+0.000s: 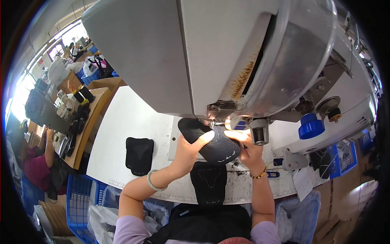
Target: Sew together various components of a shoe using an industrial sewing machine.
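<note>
Head view: white tabletop (115,130) carrying flat black pad (139,156); co-worker (38,167) showing at workshop's left. Left hand (188,155) and right hand (251,151), partly closed, gripping black textured piece (218,147) at opposite sides, thumbs pressing on top; piece sitting beneath sewing machine (150,61) head.

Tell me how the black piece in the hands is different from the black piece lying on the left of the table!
The held piece is gripped by the left hand and right hand; the left piece lies untouched on the table.
The held piece looks curved and tipped; the left piece lies flatter.
The held piece has bright white marks near its lower edge; the left piece shows none that bright.
Both are black with rounded edges.
</note>
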`<act>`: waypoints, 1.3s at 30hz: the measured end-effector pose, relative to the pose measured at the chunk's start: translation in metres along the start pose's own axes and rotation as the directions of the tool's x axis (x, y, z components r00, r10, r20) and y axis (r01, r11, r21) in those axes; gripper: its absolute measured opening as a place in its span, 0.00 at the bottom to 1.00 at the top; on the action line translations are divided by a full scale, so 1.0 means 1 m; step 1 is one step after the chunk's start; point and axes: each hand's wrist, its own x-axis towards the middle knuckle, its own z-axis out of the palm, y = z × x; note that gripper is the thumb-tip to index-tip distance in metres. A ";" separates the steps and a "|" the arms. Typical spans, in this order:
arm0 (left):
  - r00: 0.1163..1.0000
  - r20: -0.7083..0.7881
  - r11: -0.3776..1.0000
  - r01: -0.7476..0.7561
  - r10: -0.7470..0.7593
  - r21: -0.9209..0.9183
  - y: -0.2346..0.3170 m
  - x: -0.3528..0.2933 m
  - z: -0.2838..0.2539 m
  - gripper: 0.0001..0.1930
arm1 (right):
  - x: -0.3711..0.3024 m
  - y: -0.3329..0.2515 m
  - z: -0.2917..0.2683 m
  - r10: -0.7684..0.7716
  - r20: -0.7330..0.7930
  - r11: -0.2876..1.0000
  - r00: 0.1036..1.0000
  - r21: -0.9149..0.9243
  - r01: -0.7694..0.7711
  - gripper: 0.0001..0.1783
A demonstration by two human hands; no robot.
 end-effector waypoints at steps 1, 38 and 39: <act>1.000 0.003 1.000 -0.006 0.006 0.000 0.001 0.001 -0.003 0.11 | 0.004 -0.005 -0.002 -0.053 0.040 0.992 0.998 -0.114 0.057 0.16; 0.907 -0.418 0.844 0.178 0.060 0.506 0.045 -0.015 -0.176 0.14 | -0.047 0.040 -0.036 0.499 0.071 0.850 0.864 -0.233 -0.472 0.14; 0.880 -0.469 0.738 0.266 0.078 0.621 0.039 -0.026 -0.206 0.15 | -0.049 0.039 -0.032 0.508 0.110 0.843 0.854 -0.265 -0.467 0.14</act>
